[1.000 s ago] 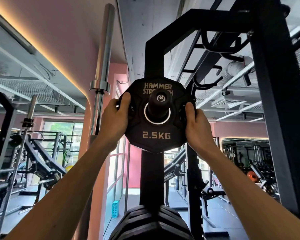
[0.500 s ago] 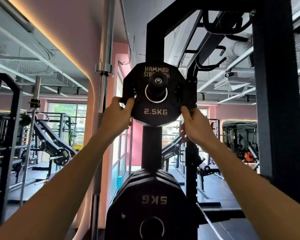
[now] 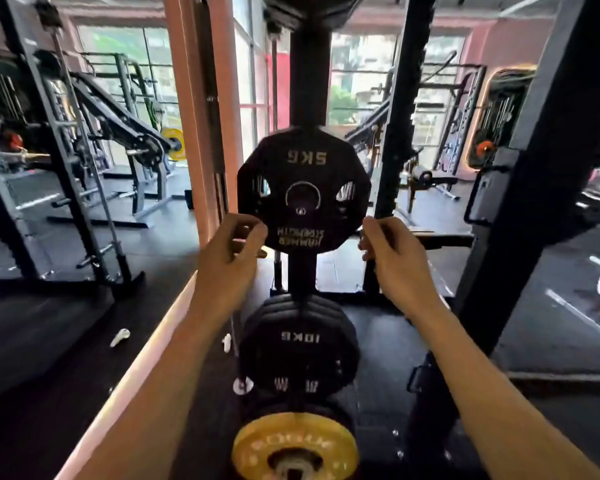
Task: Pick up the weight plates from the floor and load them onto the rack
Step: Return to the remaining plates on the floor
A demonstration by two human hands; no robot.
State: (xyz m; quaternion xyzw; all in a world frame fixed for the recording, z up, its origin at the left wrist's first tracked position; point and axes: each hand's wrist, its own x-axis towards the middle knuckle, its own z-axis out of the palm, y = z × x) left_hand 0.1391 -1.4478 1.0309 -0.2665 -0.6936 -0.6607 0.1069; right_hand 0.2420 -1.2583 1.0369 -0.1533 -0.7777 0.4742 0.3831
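A black 5 kg plate (image 3: 303,168) hangs upside down on a peg of the black rack post (image 3: 309,81). Only the bottom edge of the 2.5 kg plate (image 3: 309,8) shows at the top of the frame, on its higher peg. Lower on the post hang black 10 kg plates (image 3: 298,337) and a yellow plate (image 3: 295,445). My left hand (image 3: 229,251) and my right hand (image 3: 392,258) hover at the lower corners of the 5 kg plate, fingers loosely curled, holding nothing.
A thick black rack upright (image 3: 534,202) stands close on the right. A pink pillar with a vertical barbell (image 3: 219,133) is just left of the post. Gym machines (image 3: 101,150) fill the left side. Small white objects (image 3: 119,337) lie on the dark floor.
Both hands let go of the 2.5 kg plate, which stays on the top peg, and dropped to the level of the 5 kg plate. My view tilted downward.
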